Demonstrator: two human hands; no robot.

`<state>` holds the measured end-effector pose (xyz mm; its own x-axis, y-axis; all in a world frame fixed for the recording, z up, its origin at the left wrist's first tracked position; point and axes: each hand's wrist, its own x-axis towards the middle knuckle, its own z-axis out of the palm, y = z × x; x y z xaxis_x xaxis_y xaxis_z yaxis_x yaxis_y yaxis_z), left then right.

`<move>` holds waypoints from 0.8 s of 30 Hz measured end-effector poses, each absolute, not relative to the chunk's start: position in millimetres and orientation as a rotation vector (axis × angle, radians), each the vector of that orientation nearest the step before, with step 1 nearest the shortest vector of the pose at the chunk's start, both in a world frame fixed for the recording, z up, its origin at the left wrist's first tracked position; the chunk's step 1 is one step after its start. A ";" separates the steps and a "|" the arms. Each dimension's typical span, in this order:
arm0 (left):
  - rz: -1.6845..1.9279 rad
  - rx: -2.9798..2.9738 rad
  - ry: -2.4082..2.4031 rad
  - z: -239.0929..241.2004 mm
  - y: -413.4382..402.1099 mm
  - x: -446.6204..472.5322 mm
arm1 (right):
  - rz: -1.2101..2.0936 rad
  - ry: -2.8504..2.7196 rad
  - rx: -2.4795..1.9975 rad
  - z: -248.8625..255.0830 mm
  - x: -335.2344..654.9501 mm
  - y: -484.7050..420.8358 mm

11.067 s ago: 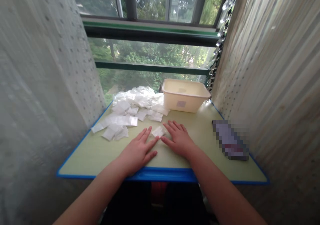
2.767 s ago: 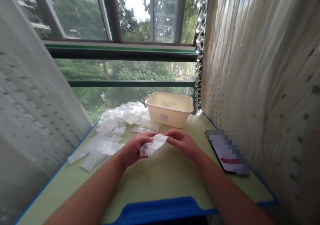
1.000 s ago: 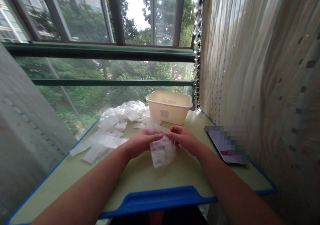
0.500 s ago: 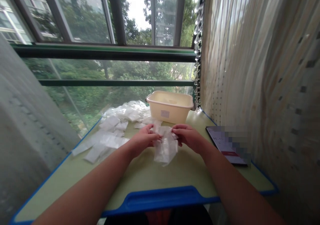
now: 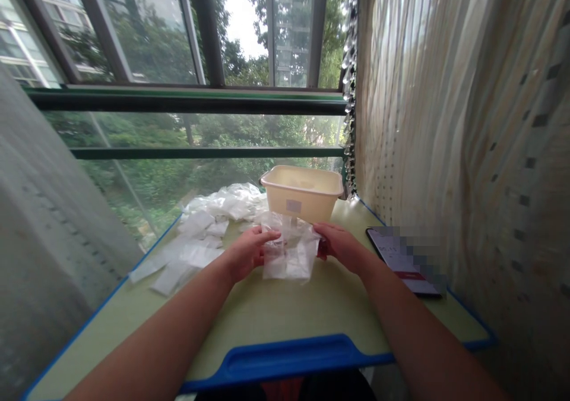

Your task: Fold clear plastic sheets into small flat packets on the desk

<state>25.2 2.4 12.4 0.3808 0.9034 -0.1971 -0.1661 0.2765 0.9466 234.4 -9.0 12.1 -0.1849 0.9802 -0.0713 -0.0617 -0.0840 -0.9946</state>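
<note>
Between my two hands, a clear plastic bag [image 5: 291, 258] is stretched out above the table. My left hand [image 5: 250, 249] pinches its left side between thumb and fingers. On the opposite side, my right hand [image 5: 335, 245] grips the bag's upper right edge, its fingertips partly hidden behind the plastic. Whether this is one bag or two overlapping ones I cannot tell. A heap of clear plastic bags [image 5: 231, 200] lies to the left beyond my left hand, with flatter bags [image 5: 196, 252] spread nearer to me.
A cream plastic bin [image 5: 299, 202] with a small label stands just behind my hands. To the right lies a phone [image 5: 405, 264], its screen partly blurred out. The light green table [image 5: 285, 312] has a blue edge and a blue front tray [image 5: 289, 353]. Curtains hang at both sides.
My hands have moved slightly apart, and the plastic between them is spread wider and flatter. The bin, the phone and the heap stay where they were.
</note>
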 end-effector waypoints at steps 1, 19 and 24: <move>0.850 1.042 0.910 10.4 3.7 24.8 | 1.423 -1.226 -1.123 12.5 234.3 -8.8; 0.801 0.998 0.879 21.9 1.2 25.9 | 1.450 -1.348 -1.066 8.9 240.0 -6.3; 0.820 1.241 1.003 16.7 -2.1 26.9 | 1.438 -1.340 -1.080 10.0 239.2 -7.3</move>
<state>26.9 -2.1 16.7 0.3632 0.9181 -0.1587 0.0264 0.1602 0.9867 239.2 -7.3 10.0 -0.2467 0.9685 -0.0333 -0.0352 -0.0433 -0.9984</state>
